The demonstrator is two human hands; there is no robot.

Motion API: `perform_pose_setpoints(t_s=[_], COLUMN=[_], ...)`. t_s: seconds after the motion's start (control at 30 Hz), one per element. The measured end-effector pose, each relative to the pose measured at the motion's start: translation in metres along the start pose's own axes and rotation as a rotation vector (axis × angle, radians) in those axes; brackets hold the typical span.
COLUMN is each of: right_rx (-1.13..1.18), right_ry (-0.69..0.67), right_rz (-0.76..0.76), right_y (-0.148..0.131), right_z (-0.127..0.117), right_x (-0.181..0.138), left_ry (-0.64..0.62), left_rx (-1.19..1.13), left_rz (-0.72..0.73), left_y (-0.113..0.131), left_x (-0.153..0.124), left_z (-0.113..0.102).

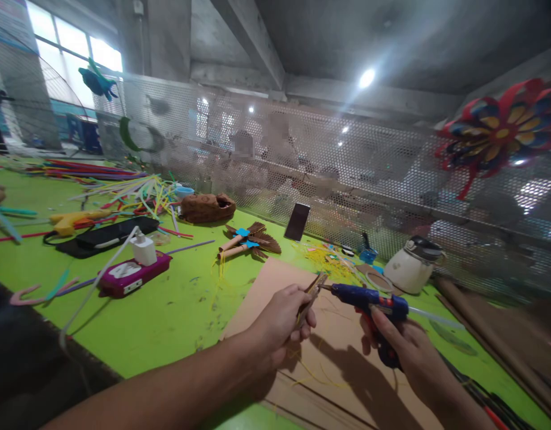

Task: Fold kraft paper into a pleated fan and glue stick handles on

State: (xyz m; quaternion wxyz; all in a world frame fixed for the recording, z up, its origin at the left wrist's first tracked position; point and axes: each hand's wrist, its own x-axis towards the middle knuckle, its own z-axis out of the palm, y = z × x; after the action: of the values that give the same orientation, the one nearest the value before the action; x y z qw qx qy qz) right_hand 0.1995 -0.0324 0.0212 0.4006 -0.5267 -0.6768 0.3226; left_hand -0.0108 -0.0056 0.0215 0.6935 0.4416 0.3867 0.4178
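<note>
One green desk [168, 322] is carrying one brown cardboard sheet [266, 286], one white kettle [409, 269], one pink power strip [132, 276] and one dark phone [297, 221] leaning upright against the mesh. Over the cardboard, the right hand [403, 349] is gripping one blue glue gun [371, 298], its long axis lying roughly level and its nozzle pointing left. That nozzle is nearly touching one small brown strip [313, 291], which the left hand [279, 322] is pinching between fingers and thumb, tilted up to the right.

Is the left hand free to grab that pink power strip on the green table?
Probably not as things stand: the left hand is shut on a small brown piece at the glue gun tip. The pink power strip lies apart to the left, with nothing blocking it.
</note>
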Motion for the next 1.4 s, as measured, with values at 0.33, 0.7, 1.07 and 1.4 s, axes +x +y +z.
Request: perform_pose_setpoints(t_s=[0.33, 0.7, 1.07, 1.4], right_rx=[-0.137, -0.231, -0.197, -0.175], right_ry=[0.021, 0.021, -0.009, -0.057], right_rz=[-0.070, -0.095, -0.103, -0.072], right_y=[-0.0024, -0.0050, -0.0031, -0.0040], right_z=[-0.0019, -0.0013, -0.0023, -0.0023], right_x=[-0.0023, -0.0033, -0.0033, -0.0022], left_ry=[0.008, 0.024, 0.004, 0.021], left_rx=[0.008, 0.030, 0.035, 0.033], left_rz=[-0.005, -0.026, -0.002, -0.039], left_y=[0.0008, 0.0015, 0.0001, 0.0023], left_x=[0.0003, 0.0002, 0.0019, 0.0005], left_z=[0.0012, 0.0009, -0.0002, 0.0005])
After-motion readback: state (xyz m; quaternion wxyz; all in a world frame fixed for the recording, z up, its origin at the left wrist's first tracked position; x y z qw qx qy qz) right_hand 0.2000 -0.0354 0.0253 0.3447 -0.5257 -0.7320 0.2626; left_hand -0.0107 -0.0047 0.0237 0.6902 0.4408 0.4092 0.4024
